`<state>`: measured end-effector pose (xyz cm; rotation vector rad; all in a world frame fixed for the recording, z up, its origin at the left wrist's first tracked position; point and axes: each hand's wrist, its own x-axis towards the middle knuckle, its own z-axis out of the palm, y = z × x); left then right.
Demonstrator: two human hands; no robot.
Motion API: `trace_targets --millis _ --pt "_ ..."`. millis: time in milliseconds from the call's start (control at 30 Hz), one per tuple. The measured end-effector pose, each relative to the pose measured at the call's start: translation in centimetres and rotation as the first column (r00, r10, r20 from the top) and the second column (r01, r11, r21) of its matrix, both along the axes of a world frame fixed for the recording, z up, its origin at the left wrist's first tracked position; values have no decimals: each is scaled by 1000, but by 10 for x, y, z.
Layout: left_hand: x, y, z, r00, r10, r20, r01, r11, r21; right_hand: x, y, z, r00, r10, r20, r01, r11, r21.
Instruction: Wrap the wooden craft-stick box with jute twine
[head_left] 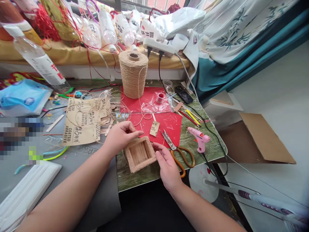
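I had the twine-wrapped box [144,165] between both hands, over the near part of the green tabletop [142,183], with its open side turned up towards me. It lay to the near right of the left hand [122,136] and just left of the right hand [168,165]; neither was nearer, as both touched it. Its longer side seemed to run from near left to far right. The right thumb and fingers held the right wall, while the left ones curled narrowly at the far rim; I could not tell whether they pinched anything there. In the box I saw wooden slats [138,153] along the bottom. Well off to the right stood an open carton [264,137], its bottom hidden from me.
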<state>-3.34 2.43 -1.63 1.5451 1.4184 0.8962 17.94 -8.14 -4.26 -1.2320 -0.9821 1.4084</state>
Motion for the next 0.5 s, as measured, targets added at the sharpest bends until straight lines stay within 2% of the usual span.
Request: trace_targets --millis 100,200,367,500 --pt "8 -6 10 987 -127 -94 129 992 12 1 -1 -2 999 -13 -48 10 998 -65" --pt "16 -12 14 960 -249 -131 249 968 -21 0 -4 -3 993 11 -117 -20 997 -78" --pt "21 -13 9 901 -338 -271 315 941 -125 -6 -3 -1 985 62 -162 -74 995 -72" --pt "21 -10 9 888 -368 -274 335 928 -162 -8 1 -3 992 74 -107 -80 996 -49"
